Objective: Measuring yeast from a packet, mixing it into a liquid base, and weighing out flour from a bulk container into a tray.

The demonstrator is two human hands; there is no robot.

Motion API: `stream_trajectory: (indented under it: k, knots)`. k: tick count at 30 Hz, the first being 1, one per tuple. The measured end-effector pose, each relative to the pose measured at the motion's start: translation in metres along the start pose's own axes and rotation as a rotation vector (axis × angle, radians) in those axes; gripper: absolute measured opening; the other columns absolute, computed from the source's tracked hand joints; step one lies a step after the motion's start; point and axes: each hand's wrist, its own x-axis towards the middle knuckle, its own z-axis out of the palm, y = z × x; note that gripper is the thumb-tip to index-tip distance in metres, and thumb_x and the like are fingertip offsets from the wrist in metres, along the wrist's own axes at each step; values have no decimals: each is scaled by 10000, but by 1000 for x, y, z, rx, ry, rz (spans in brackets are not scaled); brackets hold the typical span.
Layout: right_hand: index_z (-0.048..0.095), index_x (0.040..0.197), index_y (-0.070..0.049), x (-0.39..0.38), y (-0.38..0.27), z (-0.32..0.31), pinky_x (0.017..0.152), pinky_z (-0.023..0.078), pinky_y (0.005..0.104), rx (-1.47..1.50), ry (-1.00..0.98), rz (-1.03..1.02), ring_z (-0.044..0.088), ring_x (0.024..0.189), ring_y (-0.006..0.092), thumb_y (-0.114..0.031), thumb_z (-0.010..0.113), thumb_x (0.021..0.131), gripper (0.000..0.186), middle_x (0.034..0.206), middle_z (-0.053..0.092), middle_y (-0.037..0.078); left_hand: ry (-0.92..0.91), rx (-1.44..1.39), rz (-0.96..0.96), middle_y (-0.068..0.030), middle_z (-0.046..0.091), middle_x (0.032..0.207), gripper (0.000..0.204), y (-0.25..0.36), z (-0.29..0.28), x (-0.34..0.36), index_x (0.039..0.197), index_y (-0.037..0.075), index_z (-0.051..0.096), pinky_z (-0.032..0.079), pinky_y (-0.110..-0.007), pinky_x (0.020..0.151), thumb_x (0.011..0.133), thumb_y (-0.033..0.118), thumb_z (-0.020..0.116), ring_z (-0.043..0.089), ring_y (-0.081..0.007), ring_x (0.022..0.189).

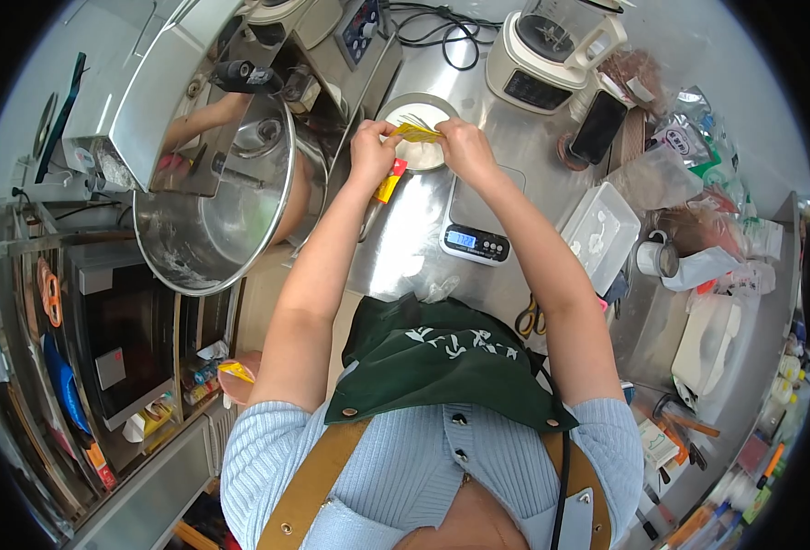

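Table (396,266): shiny stainless steel
Digital scale (475,242): white, black panel, lit display, near the middle
Round bowl (423,169): white contents, just beyond and left of the scale
Blender (535,71): cream base, clear jug, far side
Black cables (446,32): looped left of the blender
White rectangular tray (608,218): white residue inside, right of the scale
Clear plastic (437,289): crumpled, near edge
Scissors (531,318): partly hidden, near edge

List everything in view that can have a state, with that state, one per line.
Left hand: pinching yellow packet
Right hand: pinching its other end
Yellow packet: held above bowl; opened or sealed unclear
Round bowl: holding white contents
Red-and-yellow sachet: below left hand; gripped or not unclear
Scale: on, display lit
Steel mixing bowl: white residue inside
Phone: screen dark
Blender: jug on base
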Motion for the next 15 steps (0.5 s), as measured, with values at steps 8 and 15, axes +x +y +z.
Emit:
stream_trajectory:
  k: [8, 15]
  knots:
    - [569, 699, -15, -1, 1, 3, 603, 457, 394, -6, 61, 28, 568, 658, 319, -53, 521, 706, 61, 731, 568, 156, 25, -20, -17, -84, 523, 784, 121, 0, 1, -1, 776, -14, 602, 428, -280, 556, 667, 28, 634, 544, -177, 593]
    - [572, 692, -8, -2, 4, 4, 607, 458, 397, -9, 45, 64, 569, 658, 322, -42, 515, 704, 68, 731, 570, 168, -7, 7, -19, -86, 520, 789, 118, 2, -1, 0, 786, -8, 603, 425, -283, 562, 677, 29, 624, 538, -181, 595]
